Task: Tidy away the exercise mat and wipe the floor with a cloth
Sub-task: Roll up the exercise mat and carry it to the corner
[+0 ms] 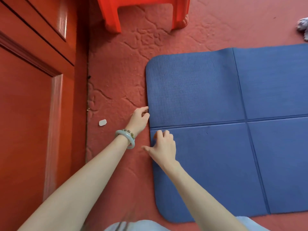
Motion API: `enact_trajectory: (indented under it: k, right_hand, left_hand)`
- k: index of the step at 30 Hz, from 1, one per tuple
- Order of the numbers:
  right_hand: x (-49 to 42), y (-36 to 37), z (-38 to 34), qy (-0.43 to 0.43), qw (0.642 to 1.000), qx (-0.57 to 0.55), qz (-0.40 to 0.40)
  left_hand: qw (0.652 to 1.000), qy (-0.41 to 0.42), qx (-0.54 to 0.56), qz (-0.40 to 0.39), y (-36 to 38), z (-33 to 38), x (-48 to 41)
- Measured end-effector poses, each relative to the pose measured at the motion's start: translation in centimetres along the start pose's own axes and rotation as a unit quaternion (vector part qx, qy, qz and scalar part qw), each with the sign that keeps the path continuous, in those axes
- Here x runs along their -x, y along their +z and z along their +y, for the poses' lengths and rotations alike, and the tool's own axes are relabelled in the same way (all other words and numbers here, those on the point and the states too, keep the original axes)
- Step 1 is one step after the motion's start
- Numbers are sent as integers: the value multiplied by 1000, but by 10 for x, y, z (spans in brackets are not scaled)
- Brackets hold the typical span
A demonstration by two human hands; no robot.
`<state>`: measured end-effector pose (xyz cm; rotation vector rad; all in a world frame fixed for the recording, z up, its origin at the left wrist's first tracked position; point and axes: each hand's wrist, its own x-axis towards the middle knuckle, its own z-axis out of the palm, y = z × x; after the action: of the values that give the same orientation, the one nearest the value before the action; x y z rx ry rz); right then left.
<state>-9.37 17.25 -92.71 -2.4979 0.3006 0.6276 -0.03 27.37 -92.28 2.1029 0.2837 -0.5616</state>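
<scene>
A blue exercise mat (216,97) lies flat on the red textured floor (116,72), with fold creases crossing it. My left hand (139,120), with a pale bangle on the wrist, touches the mat's left edge just above the horizontal crease, fingers curled at the edge. My right hand (164,145) rests on the mat's left edge just below that crease, fingers bent on the surface, thumb spread over the floor. A grey cloth (303,27) lies on the floor at the far right, partly cut off by the frame.
A red wooden door or cabinet front (33,97) fills the left side. A red plastic stool (143,12) stands at the top. A small white object (102,122) lies on the floor near the door. My pale clothing shows at the bottom edge.
</scene>
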Motion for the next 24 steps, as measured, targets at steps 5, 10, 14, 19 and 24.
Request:
enact_trajectory:
  k: [5,10,14,19,24]
  right_hand:
    - [4,2,6,-21,1000,3,16]
    - [9,-18,13,27,986,-166,-25]
    - [10,-52,40,89,955,-282,-30]
    - [1,-70,73,142,935,-319,-61]
    - [-1,-73,84,140,941,-302,-61]
  left_hand:
    - [991,-30,116,55,2,1,-9]
    - [993,-4,74,87,5,14,-13]
    - [989,43,-6,139,13,20,-14]
    - [947,281,-86,130,27,19,-7]
    - [825,441,-338,103,29,12,-26]
